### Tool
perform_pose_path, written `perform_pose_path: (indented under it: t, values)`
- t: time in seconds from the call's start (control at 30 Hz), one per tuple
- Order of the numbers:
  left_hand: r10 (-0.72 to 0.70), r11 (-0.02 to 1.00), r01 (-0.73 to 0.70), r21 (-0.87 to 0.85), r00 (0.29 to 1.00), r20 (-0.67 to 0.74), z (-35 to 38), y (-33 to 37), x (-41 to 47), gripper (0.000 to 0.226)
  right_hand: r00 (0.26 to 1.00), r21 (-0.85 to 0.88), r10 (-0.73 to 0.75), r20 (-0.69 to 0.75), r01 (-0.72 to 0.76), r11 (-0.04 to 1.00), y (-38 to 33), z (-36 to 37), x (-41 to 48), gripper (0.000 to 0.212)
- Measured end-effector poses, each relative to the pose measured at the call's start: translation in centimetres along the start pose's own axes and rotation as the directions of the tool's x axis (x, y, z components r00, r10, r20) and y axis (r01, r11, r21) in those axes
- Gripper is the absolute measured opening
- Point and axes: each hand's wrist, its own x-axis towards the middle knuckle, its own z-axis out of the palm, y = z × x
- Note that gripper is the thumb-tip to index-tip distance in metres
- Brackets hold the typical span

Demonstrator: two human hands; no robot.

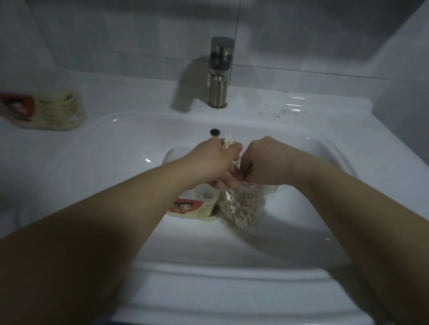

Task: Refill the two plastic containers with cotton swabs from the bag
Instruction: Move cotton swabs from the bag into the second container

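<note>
Over the white sink basin (114, 152), my left hand (213, 162) grips a bundle of cotton swabs (228, 142), whose white tips stick up past my fingers. My right hand (265, 160) is curled beside it, pinching swabs at the mouth of the clear plastic bag (242, 207), which lies in the basin with many swabs inside. Just left of the bag stands an open plastic container (195, 205) with a red cartoon label, partly hidden under my left wrist. A second container (41, 111) of the same kind lies on its side on the counter at far left.
A metal faucet (219, 71) stands behind the basin, and a dark overflow hole (215, 132) sits in the back wall. A few white scraps (280, 111) lie on the rim at back right. Tiled walls close in behind and to the right.
</note>
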Motion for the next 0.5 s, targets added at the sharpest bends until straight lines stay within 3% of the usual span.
perform_pose_path:
  t: [0.13,0.37,0.5]
  values:
    - [-0.001,0.989,0.005,0.145,1.0,-0.03,-0.2,0.1,0.0,0.033,0.999,0.073,0.03,-0.011,-0.029,0.997,0.6,-0.1,0.2,0.01]
    - [-0.022,0.99,0.027,0.141,0.999,-0.038,-0.2,-0.3,0.4,0.035,0.999,0.246,0.036,-0.009,-0.032,0.969,0.8,-0.6,-0.4,0.019]
    - [-0.007,0.979,0.018,0.201,0.999,-0.053,-0.1,-0.3,0.4,0.033,0.996,0.122,-0.01,0.084,0.0,0.993,-0.1,0.1,-0.3,0.028]
